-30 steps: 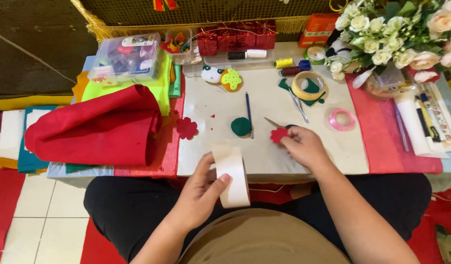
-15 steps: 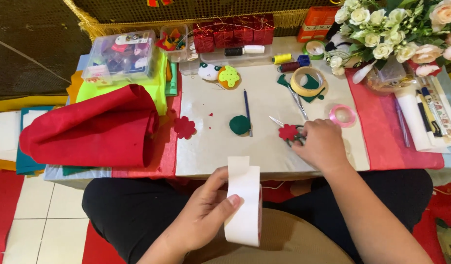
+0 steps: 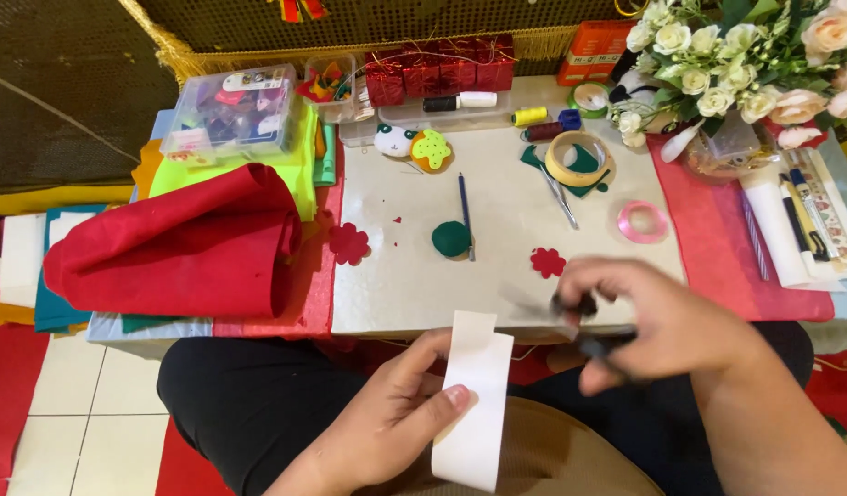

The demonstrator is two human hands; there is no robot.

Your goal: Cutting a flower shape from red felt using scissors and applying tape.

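Bright, even light, soft shadows; right hand (image 3: 657, 321) smeared, probably motion blur.

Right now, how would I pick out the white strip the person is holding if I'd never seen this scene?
Start at the pale work board on the table and drop below its near edge to the person's lap. There the left hand pinches a folded white strip, long and plain. It is the only white piece off the table; the red flowers and green ball lie on the board.
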